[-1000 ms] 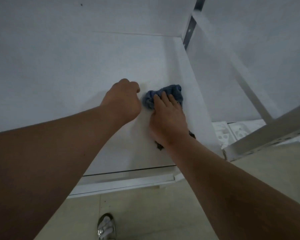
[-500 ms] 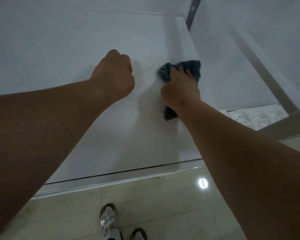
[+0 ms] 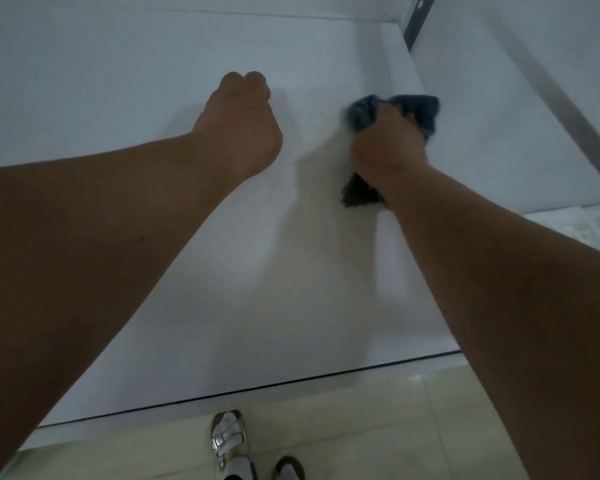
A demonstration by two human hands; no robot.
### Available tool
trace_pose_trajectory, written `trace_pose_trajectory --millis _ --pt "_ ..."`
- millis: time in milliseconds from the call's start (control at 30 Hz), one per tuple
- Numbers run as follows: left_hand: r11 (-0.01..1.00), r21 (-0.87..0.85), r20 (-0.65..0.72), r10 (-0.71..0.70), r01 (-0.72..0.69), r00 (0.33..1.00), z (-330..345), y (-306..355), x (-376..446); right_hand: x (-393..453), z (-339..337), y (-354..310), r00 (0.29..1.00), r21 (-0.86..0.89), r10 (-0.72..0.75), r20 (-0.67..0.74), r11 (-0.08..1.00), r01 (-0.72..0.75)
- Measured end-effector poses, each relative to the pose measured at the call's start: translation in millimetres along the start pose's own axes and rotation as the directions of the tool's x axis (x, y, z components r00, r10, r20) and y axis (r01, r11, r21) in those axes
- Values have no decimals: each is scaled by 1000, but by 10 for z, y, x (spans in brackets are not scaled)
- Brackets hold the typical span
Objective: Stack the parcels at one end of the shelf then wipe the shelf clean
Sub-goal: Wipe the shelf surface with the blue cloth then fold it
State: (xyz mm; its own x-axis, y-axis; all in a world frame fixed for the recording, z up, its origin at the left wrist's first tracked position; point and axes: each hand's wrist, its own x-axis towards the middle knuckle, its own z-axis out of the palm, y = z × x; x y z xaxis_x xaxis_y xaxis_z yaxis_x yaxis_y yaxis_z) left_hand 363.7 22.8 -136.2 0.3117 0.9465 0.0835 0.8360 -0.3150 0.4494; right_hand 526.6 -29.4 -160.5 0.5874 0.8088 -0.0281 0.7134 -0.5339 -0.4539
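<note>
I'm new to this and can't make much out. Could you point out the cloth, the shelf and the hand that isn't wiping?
cloth (image 3: 420, 107): head view, on the blue bunch beyond the knuckles.
shelf (image 3: 118, 81): head view, on its bare white top.
left hand (image 3: 239, 133): head view, on the back of the fist.

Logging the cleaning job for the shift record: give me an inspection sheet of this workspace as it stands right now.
Surface: white shelf, bare where visible.
Job's things: blue cloth bunched on the shelf near its right end; no parcels in view.
Clutter: nothing seen.
Grippers: right hand has a grip on the cloth, pressing it to the shelf; left hand is a fist resting on the shelf, holding nothing.
Cables: nothing seen.
Surroundings: metal upright at the far right corner; tiled floor below; sandalled feet.
</note>
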Motion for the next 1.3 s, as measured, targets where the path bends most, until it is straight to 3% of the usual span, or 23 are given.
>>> trace_pose_trajectory --millis 133,200,300,367,433,500,567,667,733,800,867,933,1033,1200,1233,1300 --pt "998 60 47 -2 -1 999 -57 -3 121 -242 52 -108 946 -21 -319 64 947 321" --pt "996 90 51 3 -8 999 -70 -41 159 -290 -76 33 922 -53 -386 27 921 386" --pt "989 147 55 17 -25 998 -77 -99 178 -88 -238 285 968 -71 -239 -80 970 234" --pt "982 184 61 31 -42 998 -79 -112 202 124 -209 310 995 -68 -68 -73 996 63" --pt "975 213 64 46 -59 997 -78 -107 216 252 -137 184 999 -63 5 -45 998 -7" --pt "972 225 60 57 -69 997 -78 -100 230 282 -37 -25 999 -28 -28 -19 999 27" --pt "968 237 61 73 -86 995 -64 -97 214 183 65 -230 985 4 -163 52 987 163" --pt "966 237 81 84 -101 993 -45 -86 181 -113 106 -296 902 -28 -407 147 909 415" --pt "965 242 96 83 -104 992 -43 -84 171 -223 0 -162 848 -52 -520 104 849 527" --pt "962 253 99 80 -102 992 -55 -88 189 -155 -125 -6 880 -73 -472 47 877 474" --pt "962 253 101 81 -105 992 -55 -90 208 79 -115 47 960 -72 -277 26 958 279" --pt "963 246 106 82 -106 991 -50 -97 225 261 -29 -81 986 -90 -156 57 983 161" --pt "974 210 103 65 -86 993 -67 -126 253 213 164 -446 965 -86 -237 108 965 247" --pt "993 110 99 40 -51 994 -154 -127 218 -142 188 -611 808 -121 -545 225 807 578" --pt "995 90 94 33 -41 995 -173 -131 201 -107 117 -539 806 -145 -544 234 800 583" --pt "997 66 95 26 -32 995 -205 -147 182 24 -36 -373 866 -183 -455 208 851 491"
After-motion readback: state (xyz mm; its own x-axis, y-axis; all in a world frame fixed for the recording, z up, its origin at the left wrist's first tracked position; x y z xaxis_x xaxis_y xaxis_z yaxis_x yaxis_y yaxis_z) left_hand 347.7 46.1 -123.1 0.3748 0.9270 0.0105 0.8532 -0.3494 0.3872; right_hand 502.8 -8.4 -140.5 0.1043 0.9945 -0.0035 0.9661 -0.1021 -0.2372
